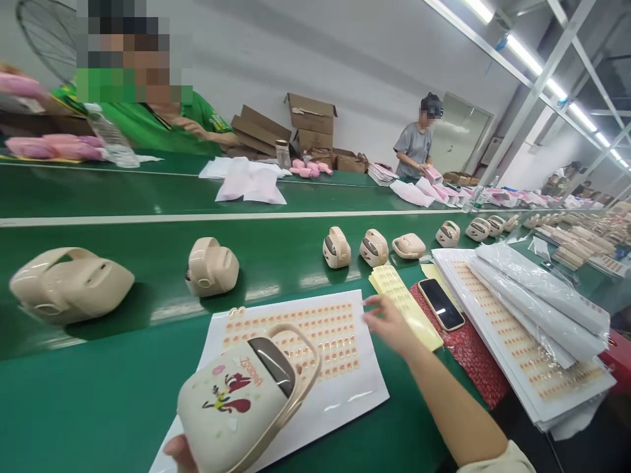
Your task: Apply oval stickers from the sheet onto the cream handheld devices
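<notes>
My left hand (178, 452), mostly hidden at the bottom edge, grips a cream plastic case with a carry handle (231, 401). The case is tilted, with a dark window near its top and a red and yellow cartoon character on its front. Beneath it lies a white sticker sheet (340, 401) with rows of small orange stickers. At the sheet's upper right edge is my right hand (389, 322), its fingers bent and apart, with nothing visible in them. The held case covers part of the sheet.
Similar cases (211, 266) stand along the green belt (280, 269). To the right lie yellow label sheets (404, 302), a phone (441, 303) on red bubble wrap (473, 368), and stacked sticker sheets (513, 328) under plastic. A person in green (197, 125) sits across; another (417, 148) stands farther off.
</notes>
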`<state>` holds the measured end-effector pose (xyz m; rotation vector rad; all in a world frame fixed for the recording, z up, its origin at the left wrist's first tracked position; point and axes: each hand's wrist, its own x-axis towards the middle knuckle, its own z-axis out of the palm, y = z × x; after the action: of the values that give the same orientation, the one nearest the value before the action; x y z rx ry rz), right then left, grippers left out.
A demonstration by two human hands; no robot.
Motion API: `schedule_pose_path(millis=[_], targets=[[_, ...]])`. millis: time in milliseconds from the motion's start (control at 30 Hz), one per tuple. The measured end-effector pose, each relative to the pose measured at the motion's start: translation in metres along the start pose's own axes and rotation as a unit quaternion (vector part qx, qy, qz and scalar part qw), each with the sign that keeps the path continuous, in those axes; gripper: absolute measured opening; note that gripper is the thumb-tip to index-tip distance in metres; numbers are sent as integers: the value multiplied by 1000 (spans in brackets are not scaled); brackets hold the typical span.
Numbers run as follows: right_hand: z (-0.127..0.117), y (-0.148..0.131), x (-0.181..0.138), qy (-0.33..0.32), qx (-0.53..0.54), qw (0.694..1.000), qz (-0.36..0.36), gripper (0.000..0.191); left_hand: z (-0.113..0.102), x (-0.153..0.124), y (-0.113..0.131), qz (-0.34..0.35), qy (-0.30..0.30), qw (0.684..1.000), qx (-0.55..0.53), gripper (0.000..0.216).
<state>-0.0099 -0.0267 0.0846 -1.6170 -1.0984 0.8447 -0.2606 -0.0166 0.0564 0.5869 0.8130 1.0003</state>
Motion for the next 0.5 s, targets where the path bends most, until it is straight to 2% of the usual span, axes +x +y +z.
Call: schedule_pose_path(millis=[33, 67, 133, 200, 333, 500], targets=[[-20, 6, 4, 87, -69, 994, 13, 21, 8, -1, 4, 1, -4, 1000, -12, 95], [-38, 12, 9, 126, -94, 987, 26, 16, 15, -1, 8, 9, -5, 1000, -24, 94], [-67, 26, 17, 157, -127, 978, 48, 14, 23, 1, 13, 30, 20, 999, -27, 88], [-81, 38, 23, 166, -151, 972, 66, 14, 25, 4, 15, 25, 56, 998, -25, 78], [-80, 48, 27, 194, -189, 960, 74, 14, 19, 9, 15, -29, 66, 996, -48, 63], [-77, 44, 24, 191, -154, 967, 73, 15, 19, 9, 12, -3, 91, 996, -18, 62]])
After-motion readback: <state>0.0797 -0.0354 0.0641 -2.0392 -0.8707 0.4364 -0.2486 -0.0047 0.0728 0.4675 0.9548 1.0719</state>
